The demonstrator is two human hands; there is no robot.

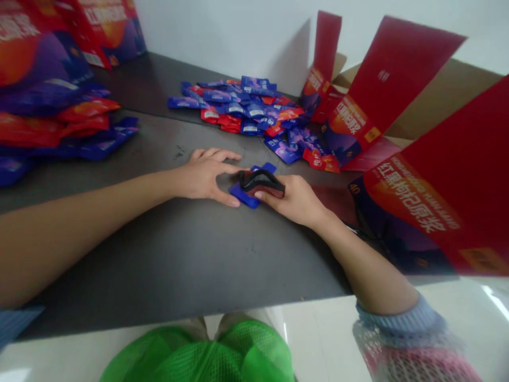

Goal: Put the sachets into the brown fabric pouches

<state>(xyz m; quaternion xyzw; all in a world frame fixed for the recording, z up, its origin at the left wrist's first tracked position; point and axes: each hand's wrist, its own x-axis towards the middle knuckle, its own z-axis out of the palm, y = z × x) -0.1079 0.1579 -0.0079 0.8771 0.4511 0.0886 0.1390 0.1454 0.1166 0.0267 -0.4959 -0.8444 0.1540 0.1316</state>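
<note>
My right hand (296, 199) is closed around a dark brown tool with a black curved rim (262, 182), whose kind I cannot make out. Its thumb lies along the near side. Partly hidden beneath the tool, a blue sachet (247, 198) rests on the dark grey table (222, 249). To the left of the sachet, my left hand (204, 176) lies low over the table with fingers apart. The left thumb tip reaches the sachet's left edge; whether it touches cannot be made out.
A heap of blue and red sachets (246, 106) lies at the back against the wall. More sachets (75, 130) are piled at left before red boxes (111, 32). Open red cartons (421, 201) with raised flaps stand along the right. The table's front edge is near my green-covered lap (207, 355).
</note>
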